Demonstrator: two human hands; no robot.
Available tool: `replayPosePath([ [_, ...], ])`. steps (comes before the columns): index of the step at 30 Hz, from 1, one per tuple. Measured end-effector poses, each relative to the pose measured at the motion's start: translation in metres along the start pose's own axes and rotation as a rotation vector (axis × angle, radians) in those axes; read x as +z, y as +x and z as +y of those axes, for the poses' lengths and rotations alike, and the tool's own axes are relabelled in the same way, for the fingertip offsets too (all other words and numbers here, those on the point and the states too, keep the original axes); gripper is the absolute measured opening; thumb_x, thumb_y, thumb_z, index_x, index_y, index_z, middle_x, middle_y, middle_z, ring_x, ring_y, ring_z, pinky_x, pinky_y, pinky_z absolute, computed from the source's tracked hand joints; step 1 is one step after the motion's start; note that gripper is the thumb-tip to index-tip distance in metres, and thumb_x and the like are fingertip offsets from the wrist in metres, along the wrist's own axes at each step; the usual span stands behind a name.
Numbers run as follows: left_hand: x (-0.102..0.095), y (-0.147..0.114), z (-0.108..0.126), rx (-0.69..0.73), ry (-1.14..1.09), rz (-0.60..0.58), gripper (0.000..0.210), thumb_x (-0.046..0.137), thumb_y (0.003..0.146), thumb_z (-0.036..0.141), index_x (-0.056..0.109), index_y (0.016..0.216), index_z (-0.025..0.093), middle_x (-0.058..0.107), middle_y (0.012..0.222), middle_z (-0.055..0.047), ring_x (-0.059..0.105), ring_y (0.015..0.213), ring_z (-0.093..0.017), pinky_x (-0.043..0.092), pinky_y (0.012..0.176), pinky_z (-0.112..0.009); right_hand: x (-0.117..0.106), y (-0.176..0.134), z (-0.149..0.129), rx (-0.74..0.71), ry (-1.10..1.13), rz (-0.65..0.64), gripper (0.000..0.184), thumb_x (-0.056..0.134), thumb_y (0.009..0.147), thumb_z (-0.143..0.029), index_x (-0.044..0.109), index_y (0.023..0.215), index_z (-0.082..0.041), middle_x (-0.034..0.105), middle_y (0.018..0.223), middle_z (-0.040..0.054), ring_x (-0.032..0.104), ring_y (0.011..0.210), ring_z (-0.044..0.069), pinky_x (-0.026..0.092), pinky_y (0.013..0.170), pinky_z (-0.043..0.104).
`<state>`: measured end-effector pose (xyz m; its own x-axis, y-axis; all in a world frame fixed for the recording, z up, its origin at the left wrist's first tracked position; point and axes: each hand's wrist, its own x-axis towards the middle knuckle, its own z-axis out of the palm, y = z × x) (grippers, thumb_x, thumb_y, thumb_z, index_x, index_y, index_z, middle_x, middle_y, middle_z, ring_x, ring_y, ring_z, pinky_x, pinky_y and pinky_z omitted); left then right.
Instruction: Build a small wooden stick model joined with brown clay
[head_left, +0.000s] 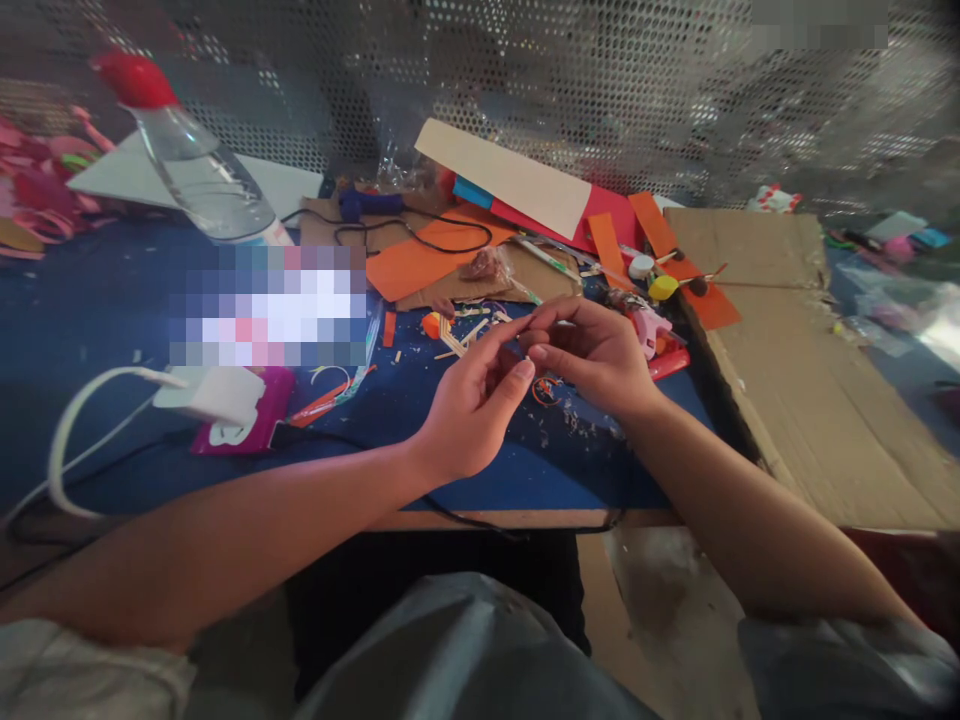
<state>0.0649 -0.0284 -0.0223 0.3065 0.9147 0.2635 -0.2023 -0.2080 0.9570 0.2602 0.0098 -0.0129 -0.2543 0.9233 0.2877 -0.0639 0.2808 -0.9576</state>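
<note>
Fingers [519,376] of both hands meet over the blue bench [495,490], to the right of the red-capped bottle [214,170] & nearer the worker than it. L hand [471,410]: fingers curled in, thumb up close to the index. R hand [600,358]: fingers bent over, thumb tip just beside the L thumb's. Tiny pale speck [528,359] shows betw. the thumbs, also right of & nearer than the bottle; too small to ID, & can't tell if either hand's fingers are clamped on it. Orange curl [546,391] w/ white shreds [574,420] lies further R of the bottle; thin sticks [453,338] less far R. Orange paper [420,258] sits near the bottle, R side; cardboard [795,390] far R of it. White plug [206,392] is on the bottle's near side.
</note>
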Motion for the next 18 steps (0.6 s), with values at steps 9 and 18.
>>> replayPosePath([
  [9, -0.0009, -0.0016, -0.0101, 0.1, -0.043, -0.01, 0.051, 0.072, 0.11, 0.052, 0.07, 0.154, 0.026, 0.069, 0.16, -0.016, 0.072, 0.137, -0.027, 0.066, 0.103, -0.037, -0.0026, 0.003, 0.0038, 0.02, 0.072, 0.024, 0.065, 0.106, 0.075, -0.057, 0.07, 0.122, -0.031, 0.065, 0.111, 0.0005, 0.068, 0.08, 0.013, 0.065, 0.069, 0.027],
  [18, 0.0009, 0.0014, -0.0009, 0.048, -0.328, -0.059, 0.044, 0.072, 0.11, 0.059, 0.085, 0.136, 0.025, 0.085, 0.139, -0.014, 0.081, 0.132, -0.031, 0.07, 0.101, -0.042, -0.0084, 0.0052, -0.0006, 0.097, 0.225, -0.146, 0.09, 0.11, 0.068, -0.053, 0.064, 0.144, -0.036, 0.059, 0.137, 0.0034, 0.063, 0.09, 0.013, 0.065, 0.076, 0.026],
])
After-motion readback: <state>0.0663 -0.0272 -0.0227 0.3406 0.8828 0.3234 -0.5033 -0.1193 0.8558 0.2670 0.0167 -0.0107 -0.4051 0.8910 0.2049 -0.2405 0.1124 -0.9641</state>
